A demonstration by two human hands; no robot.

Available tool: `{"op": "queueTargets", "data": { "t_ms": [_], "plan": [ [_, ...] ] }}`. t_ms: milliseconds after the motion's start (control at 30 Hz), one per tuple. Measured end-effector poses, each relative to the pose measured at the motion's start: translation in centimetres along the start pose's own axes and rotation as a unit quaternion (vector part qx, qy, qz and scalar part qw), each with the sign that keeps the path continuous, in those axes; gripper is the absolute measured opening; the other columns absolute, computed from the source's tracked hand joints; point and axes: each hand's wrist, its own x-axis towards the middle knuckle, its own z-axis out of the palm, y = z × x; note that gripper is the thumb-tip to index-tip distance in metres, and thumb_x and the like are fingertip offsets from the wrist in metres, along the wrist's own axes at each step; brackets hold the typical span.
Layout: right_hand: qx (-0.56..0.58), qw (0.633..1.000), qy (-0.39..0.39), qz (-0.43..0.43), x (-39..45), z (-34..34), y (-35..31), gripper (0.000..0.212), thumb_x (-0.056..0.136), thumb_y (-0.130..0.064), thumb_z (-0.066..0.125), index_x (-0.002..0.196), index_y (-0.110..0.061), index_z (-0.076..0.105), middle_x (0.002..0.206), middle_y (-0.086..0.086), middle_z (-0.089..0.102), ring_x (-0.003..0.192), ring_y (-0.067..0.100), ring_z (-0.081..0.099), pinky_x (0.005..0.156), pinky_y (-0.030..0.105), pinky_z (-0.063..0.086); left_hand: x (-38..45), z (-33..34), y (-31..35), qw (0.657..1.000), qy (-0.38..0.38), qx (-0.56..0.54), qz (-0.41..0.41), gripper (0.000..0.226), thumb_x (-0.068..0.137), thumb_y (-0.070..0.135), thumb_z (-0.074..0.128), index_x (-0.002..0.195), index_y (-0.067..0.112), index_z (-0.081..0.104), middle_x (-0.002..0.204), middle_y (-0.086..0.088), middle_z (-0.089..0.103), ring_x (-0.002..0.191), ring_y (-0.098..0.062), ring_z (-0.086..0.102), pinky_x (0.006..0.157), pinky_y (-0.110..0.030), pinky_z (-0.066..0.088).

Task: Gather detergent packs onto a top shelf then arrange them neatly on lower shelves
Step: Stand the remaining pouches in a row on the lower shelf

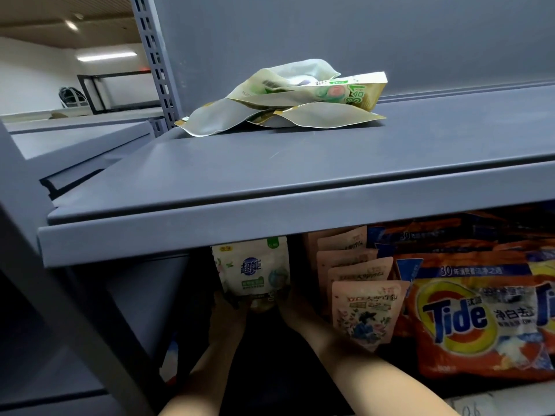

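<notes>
A wide grey metal top shelf (pixel 270 175) runs across the view, and on it, toward the back, lies a loose heap of pale green-and-cream plastic detergent pouches (pixel 288 100), flat and overlapping, one printed with "3合1" resting on top of the others. Under the shelf's front lip, in the darker lower shelf bay, a white stand-up detergent pouch with a blue logo and green label (pixel 252 271) stands upright facing forward, its top edge hidden behind the lip. Both bare forearms reach up into this bay from below. The left hand (pixel 228 307) grips the pouch at its lower left corner, fingers curled round the edge, and the right hand (pixel 292 304) holds the lower right side in the same way, though shadow blurs the fingertips of both. Just to the right of that pouch, with a narrow dark gap between, a row of pink stand-up pouches with a floral picture (pixel 365 310) stands one behind another, the front one leaning slightly. Right of those, touching them, lie stacked orange Tide detergent bags (pixel 477 319) with the yellow-and-blue roundel facing out. A grey perforated upright post (pixel 156 61) rises at the left rear of the top shelf, beside a neighbouring grey shelf unit (pixel 78 139).
</notes>
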Motion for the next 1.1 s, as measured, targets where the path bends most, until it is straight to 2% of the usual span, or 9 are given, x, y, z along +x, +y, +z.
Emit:
{"op": "queueTargets", "data": {
  "t_ms": [100, 167, 367, 533, 700, 867, 967, 1033, 1100],
  "plan": [
    [-0.006, 1.000, 0.001, -0.014, -0.4, 0.1, 0.2, 0.044, 0.101, -0.026, 0.038, 0.144, -0.016, 0.033, 0.146, 0.008, 0.040, 0.134, 0.021, 0.038, 0.110, 0.027, 0.028, -0.4, -0.2, 0.1, 0.999, 0.005, 0.026, -0.021, 0.084, 0.081, 0.046, 0.068, 0.144, 0.010, 0.023, 0.140, -0.017, 0.044, 0.123, -0.036, 0.047, 0.098, -0.046, 0.044],
    [-0.008, 1.000, -0.003, -0.023, -0.9, -0.1, 0.2, 0.041, 0.101, -0.026, 0.040, 0.142, -0.018, 0.036, 0.145, 0.007, 0.042, 0.133, 0.020, 0.039, 0.106, 0.022, 0.029, -0.8, -0.4, 0.2, 0.999, 0.012, 0.026, -0.043, 0.090, 0.080, 0.048, 0.068, 0.144, 0.006, 0.020, 0.140, -0.020, 0.043, 0.122, -0.037, 0.048, 0.097, -0.045, 0.045],
    [-0.077, 0.996, -0.020, -0.027, -2.1, -1.4, 0.3, 0.043, 0.103, -0.028, 0.036, 0.144, -0.017, 0.032, 0.146, 0.007, 0.040, 0.134, 0.020, 0.038, 0.103, 0.021, 0.029, -2.3, -1.5, 1.8, 0.998, 0.021, 0.046, -0.047, 0.086, 0.080, 0.053, 0.066, 0.139, 0.006, 0.027, 0.136, -0.018, 0.048, 0.119, -0.034, 0.051, 0.096, -0.042, 0.045],
    [-0.150, 0.988, -0.029, 0.001, -4.1, -2.4, -0.5, 0.047, 0.101, -0.026, 0.038, 0.147, -0.016, 0.028, 0.147, 0.010, 0.038, 0.134, 0.022, 0.039, 0.104, 0.025, 0.033, -4.8, -2.1, 2.8, 0.996, -0.009, 0.081, -0.034, 0.069, 0.086, 0.050, 0.059, 0.140, 0.013, 0.037, 0.138, -0.014, 0.048, 0.123, -0.031, 0.049, 0.100, -0.040, 0.042],
    [-0.221, 0.973, -0.049, -0.046, -7.7, -3.4, -1.5, 0.061, 0.096, -0.020, 0.045, 0.151, -0.022, 0.019, 0.154, 0.005, 0.025, 0.141, 0.022, 0.027, 0.114, 0.031, 0.025, -9.1, -3.3, 4.3, 0.990, -0.002, 0.137, -0.014, 0.058, 0.088, 0.052, 0.053, 0.137, 0.022, 0.042, 0.136, -0.008, 0.051, 0.122, -0.029, 0.051, 0.101, -0.040, 0.042],
    [-0.260, 0.962, -0.036, -0.078, -12.1, -5.8, -3.8, 0.058, 0.095, -0.027, 0.044, 0.149, -0.030, 0.021, 0.152, 0.004, 0.031, 0.134, 0.026, 0.038, 0.108, 0.036, 0.034, -13.9, -4.9, 7.5, 0.970, 0.019, 0.241, 0.018, 0.043, 0.097, 0.038, 0.041, 0.133, 0.017, 0.048, 0.135, -0.012, 0.051, 0.121, -0.029, 0.050, 0.097, -0.031, 0.042],
    [-0.306, 0.938, -0.003, -0.161, -16.0, -8.6, -5.3, 0.049, 0.092, -0.035, 0.044, 0.140, -0.026, 0.038, 0.130, 0.009, 0.054, 0.114, 0.027, 0.055, 0.089, 0.033, 0.046, -18.1, -6.0, 9.8, 0.975, 0.061, 0.206, 0.053, 0.032, 0.090, 0.036, 0.051, 0.115, 0.019, 0.060, 0.116, -0.008, 0.062, 0.105, -0.028, 0.058, 0.085, -0.030, 0.046],
    [-0.300, 0.920, 0.064, -0.244, -18.6, -10.5, -6.9, 0.034, 0.089, -0.036, 0.044, 0.117, -0.021, 0.056, 0.106, 0.007, 0.065, 0.098, 0.027, 0.062, 0.076, 0.032, 0.049, -21.1, -6.7, 12.0, 0.969, 0.107, 0.205, 0.092, 0.019, 0.083, 0.039, 0.054, 0.094, 0.025, 0.061, 0.097, -0.003, 0.066, 0.087, -0.026, 0.060, 0.072, -0.029, 0.045],
    [-0.273, 0.898, 0.130, -0.319, -20.8, -12.3, -8.6, 0.026, 0.090, -0.038, 0.044, 0.100, -0.020, 0.061, 0.094, 0.001, 0.067, 0.089, 0.023, 0.062, 0.072, 0.033, 0.048, -23.7, -7.4, 14.6, 0.956, 0.153, 0.194, 0.160, 0.018, 0.083, 0.040, 0.053, 0.073, 0.025, 0.053, 0.076, 0.008, 0.062, 0.069, -0.017, 0.055, 0.062, -0.028, 0.041]
  ]
}}
